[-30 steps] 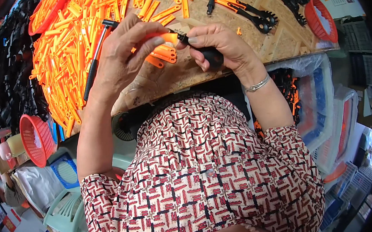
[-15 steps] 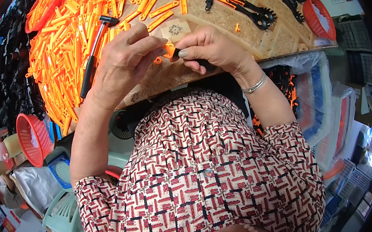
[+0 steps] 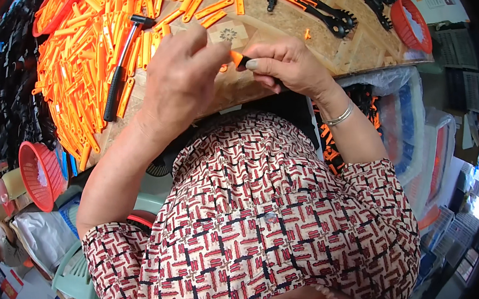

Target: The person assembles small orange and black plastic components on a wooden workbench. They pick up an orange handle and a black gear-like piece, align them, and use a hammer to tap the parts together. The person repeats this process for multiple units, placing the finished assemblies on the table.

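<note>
Between two bare hands, over the near part of a wooden surface (image 3: 337,51), an orange plastic piece (image 3: 236,57) meets a black part (image 3: 244,63). The right hand (image 3: 292,65) pinches the black part between thumb and fingers; the left hand (image 3: 185,76) curls close, its fingertips hidden, grip unclear. Both pieces look light, stiff and slightly slippery, best pinched by their sides near the joint.

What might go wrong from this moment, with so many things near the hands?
The orange piece and black piece lie close between the left hand and right hand; a slip might cause a pinch. The hammer lies near the left forearm, which might knock it. The pile of orange strips reaches the edge of the table, so some might fall.
</note>
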### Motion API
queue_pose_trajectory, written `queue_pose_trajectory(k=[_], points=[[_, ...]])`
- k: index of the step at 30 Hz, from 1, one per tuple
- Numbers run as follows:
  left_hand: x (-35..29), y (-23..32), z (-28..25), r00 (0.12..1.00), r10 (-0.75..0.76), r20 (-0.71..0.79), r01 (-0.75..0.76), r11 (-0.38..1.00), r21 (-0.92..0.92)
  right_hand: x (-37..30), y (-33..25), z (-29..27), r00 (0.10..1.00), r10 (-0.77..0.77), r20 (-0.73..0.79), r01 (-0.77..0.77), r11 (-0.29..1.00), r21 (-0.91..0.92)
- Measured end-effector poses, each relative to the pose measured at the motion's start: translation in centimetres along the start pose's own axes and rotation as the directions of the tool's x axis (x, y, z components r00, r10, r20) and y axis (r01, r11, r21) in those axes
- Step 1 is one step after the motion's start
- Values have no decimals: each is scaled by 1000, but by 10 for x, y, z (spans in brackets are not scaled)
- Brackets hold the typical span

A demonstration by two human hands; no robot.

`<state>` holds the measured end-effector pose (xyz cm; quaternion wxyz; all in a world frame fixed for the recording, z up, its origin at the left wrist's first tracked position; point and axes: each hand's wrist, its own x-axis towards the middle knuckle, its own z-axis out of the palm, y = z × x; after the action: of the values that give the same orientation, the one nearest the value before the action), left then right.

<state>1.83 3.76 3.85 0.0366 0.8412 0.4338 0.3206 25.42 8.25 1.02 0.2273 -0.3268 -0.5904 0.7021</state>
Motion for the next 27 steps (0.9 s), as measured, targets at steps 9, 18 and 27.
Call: queue_pose_trajectory(k=[9,18,27], points=[[2,-4,15,966,-210,153,241,944,-225,-2,-7,-26,970,-239,38,209,751,-627],[55,-107,29,946,-321,47,283,886,368,5,-34,-79,835,-550,-19,-87,-97,-991],[113,-112,92,976,-75,204,8,950,312,127,-38,-129,669,-729,144,119,-86,-989]])
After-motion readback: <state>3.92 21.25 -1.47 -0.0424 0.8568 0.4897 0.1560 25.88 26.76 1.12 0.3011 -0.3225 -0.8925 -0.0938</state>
